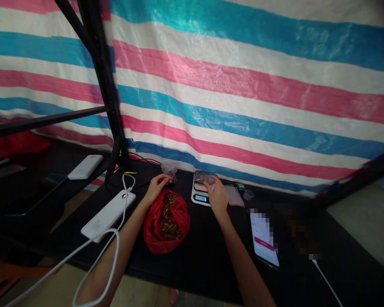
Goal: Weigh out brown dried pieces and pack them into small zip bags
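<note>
My left hand (155, 187) reaches past an open red plastic bag (166, 221) of brown dried bits and pinches a small clear bag (169, 171) at the back of the black table (211, 256). My right hand (216, 197) rests on a small digital scale (201, 192), fingers curled on a clear packet (203, 176) of brown bits lying on its platform. Whether the fingers grip the packet or only press it is hard to make out.
A white power bank (109, 215) with a white cable lies left of the red bag; another white device (85, 166) sits on a shelf. A lit phone (264, 238) lies right. A small clear cup (248, 194) and flat bags (234, 196) sit beside the scale. A striped tarp hangs behind.
</note>
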A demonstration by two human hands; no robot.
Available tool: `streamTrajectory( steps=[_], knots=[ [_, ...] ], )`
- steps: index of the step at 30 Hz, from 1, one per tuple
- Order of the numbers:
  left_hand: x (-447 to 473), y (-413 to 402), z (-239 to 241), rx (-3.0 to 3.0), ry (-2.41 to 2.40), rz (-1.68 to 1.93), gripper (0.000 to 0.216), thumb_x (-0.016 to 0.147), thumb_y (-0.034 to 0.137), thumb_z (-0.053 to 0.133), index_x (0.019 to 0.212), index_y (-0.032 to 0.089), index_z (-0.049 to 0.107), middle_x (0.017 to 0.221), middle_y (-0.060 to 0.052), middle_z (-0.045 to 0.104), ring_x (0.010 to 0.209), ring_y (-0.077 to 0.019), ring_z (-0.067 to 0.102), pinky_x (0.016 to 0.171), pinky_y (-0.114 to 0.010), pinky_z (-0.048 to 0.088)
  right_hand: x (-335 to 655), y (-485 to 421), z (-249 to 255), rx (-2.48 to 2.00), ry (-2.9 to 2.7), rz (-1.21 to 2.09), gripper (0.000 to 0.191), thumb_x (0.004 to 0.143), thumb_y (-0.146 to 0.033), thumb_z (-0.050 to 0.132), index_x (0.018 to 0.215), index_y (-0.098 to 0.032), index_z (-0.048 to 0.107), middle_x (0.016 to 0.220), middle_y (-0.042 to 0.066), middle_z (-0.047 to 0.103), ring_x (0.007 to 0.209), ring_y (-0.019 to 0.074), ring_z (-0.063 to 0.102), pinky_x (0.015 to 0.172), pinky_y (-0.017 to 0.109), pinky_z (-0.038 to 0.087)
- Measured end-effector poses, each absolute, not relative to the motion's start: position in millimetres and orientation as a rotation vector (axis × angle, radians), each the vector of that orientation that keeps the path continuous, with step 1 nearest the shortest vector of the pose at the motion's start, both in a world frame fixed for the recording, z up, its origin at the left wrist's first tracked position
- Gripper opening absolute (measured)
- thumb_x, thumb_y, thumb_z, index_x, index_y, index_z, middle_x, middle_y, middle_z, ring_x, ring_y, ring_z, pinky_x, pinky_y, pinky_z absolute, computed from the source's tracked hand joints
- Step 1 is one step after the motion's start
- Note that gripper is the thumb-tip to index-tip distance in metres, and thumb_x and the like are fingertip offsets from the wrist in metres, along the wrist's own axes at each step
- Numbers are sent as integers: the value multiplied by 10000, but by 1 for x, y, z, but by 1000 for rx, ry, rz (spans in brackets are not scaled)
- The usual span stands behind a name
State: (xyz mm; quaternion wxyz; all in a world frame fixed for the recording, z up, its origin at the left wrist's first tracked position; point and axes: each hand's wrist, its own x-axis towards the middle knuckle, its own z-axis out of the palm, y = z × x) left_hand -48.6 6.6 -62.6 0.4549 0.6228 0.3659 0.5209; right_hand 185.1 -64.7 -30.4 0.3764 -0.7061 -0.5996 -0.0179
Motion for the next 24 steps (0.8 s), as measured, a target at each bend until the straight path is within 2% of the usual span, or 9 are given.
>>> streamTrajectory(
  steps=[2,5,7,10,13,17,24],
  knots=[
    [-49,7,-63,1541,903,1280,260,741,366,556,805,126,633,714,-48,631,676,-154,560,650,-261,437,204,-53,-33,-1922,-1452,-153,431,808,-499,415,1073,-179,529,888,88,607,796,216,561,609,282,371],
    [-50,8,-63,1521,904,1293,260,737,370,560,797,128,632,703,-41,629,670,-150,562,646,-258,435,214,-42,-41,-2053,-1469,-219,358,776,-496,478,911,-188,601,843,110,601,760,220,564,574,277,355],
    [-52,8,-63,1499,906,1312,254,729,368,570,791,130,632,697,-38,631,666,-149,565,642,-258,436,213,-38,-46,-2113,-1512,-186,283,776,-452,504,825,-199,621,817,105,600,743,213,564,563,273,343],
    [-54,9,-63,1483,901,1329,250,726,366,574,789,130,631,697,-36,632,670,-151,571,638,-259,439,209,-36,-46,-2087,-1533,-101,235,805,-398,476,828,-217,624,791,67,594,696,185,556,546,260,326],
    [-54,11,-65,1493,889,1322,252,737,365,567,792,128,631,705,-38,632,673,-149,571,643,-259,441,205,-38,-37,-1936,-1532,-53,267,826,-405,432,855,-222,623,718,26,567,615,160,525,525,249,313],
    [-52,9,-63,1503,882,1297,250,744,361,567,806,128,632,733,-48,639,687,-152,572,659,-263,445,190,-43,-20,-1609,-1640,30,268,825,-402,449,832,-221,647,746,15,536,632,142,503,576,245,351],
    [-47,-10,-43,1617,789,1141,305,730,359,595,942,146,648,960,-67,651,885,-202,574,808,-299,424,137,-51,-10,-1169,-1824,368,155,800,-295,534,780,-203,657,781,8,533,688,125,516,617,230,394]
  ],
)
